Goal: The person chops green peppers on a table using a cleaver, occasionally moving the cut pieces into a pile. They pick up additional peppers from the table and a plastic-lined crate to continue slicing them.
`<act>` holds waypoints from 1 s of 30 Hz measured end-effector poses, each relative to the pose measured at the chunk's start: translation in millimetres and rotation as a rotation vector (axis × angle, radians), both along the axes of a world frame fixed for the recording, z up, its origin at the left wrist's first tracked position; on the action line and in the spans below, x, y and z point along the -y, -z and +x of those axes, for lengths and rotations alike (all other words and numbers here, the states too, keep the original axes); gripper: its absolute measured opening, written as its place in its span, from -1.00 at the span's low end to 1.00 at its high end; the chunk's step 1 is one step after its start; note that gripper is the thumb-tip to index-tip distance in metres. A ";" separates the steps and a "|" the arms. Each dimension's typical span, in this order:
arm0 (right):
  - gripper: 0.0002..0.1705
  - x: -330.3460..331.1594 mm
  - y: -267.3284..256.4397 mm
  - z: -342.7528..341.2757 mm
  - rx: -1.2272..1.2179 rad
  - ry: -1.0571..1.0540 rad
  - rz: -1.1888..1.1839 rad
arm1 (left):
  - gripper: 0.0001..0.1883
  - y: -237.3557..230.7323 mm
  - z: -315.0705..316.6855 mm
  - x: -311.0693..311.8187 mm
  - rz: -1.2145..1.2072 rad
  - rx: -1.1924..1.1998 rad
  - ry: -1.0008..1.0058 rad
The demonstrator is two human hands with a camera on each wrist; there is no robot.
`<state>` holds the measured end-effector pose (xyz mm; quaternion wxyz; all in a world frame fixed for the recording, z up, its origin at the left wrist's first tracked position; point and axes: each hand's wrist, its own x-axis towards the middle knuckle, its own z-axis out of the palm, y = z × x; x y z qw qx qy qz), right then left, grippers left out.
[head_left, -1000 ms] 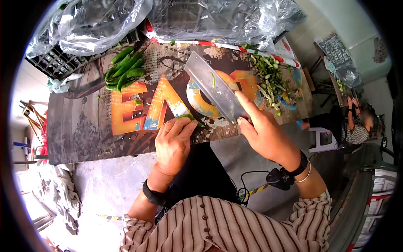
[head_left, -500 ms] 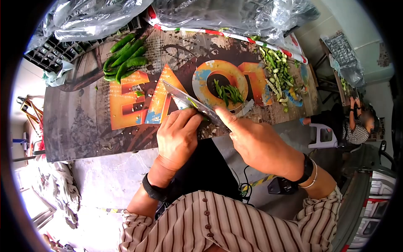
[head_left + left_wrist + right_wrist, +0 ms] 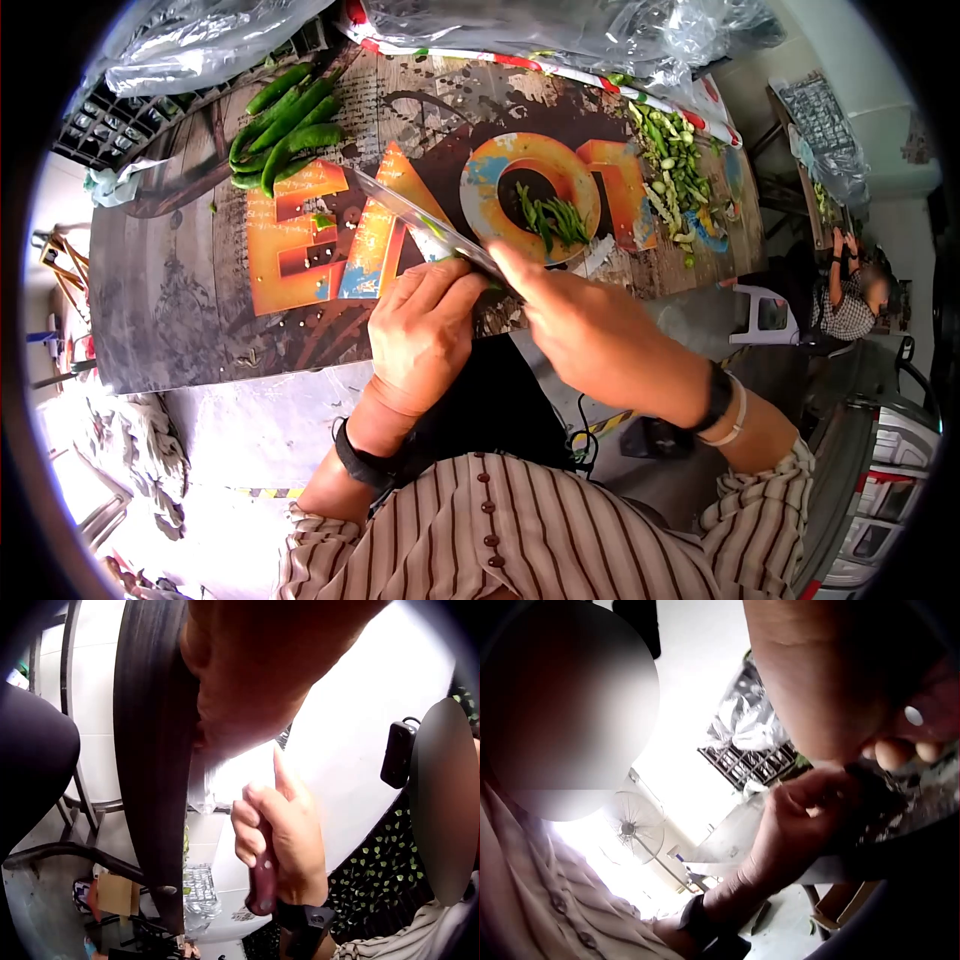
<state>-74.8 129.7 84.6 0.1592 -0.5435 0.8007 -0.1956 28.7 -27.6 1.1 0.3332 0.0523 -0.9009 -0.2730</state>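
Observation:
My right hand (image 3: pixel 600 340) grips a broad kitchen knife (image 3: pixel 420 222) whose dark red handle (image 3: pixel 264 881) shows in the left wrist view. Its index finger lies along the top of the blade. The blade slants over the table, right at the fingertips of my left hand (image 3: pixel 420 320). Those bent fingers pinch a green chili pepper at the table's near edge, mostly hidden by hand and knife. A green sliver clings to the blade. Just beyond lie thin green pepper strips (image 3: pixel 555 222). Whole green chili peppers (image 3: pixel 290 125) are heaped at the back left.
Chopped pepper pieces (image 3: pixel 672 165) lie along the right side of the printed table (image 3: pixel 165 290). Clear plastic sheeting (image 3: pixel 520 30) and a black crate (image 3: pixel 120 125) border the back. Another person (image 3: pixel 850 300) sits far right by a pale stool (image 3: pixel 765 315).
The knife has swung left and down from over the printed letters to my left fingertips. Pepper strips that the blade covered now show. My left hand has stayed nearly in place.

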 end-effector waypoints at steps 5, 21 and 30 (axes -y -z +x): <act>-0.23 29.9 14.8 -12.5 0.009 -0.022 -0.172 | -0.73 0.8 2.3 -0.8 0.040 -0.006 -0.004; -0.24 -17.4 -20.6 2.1 0.024 0.038 -0.031 | -0.76 5.2 10.8 -3.0 -0.008 -0.025 -0.011; -0.17 -12.3 -27.1 5.0 0.079 0.012 0.131 | -0.76 0.4 8.6 -1.3 0.030 0.004 -0.013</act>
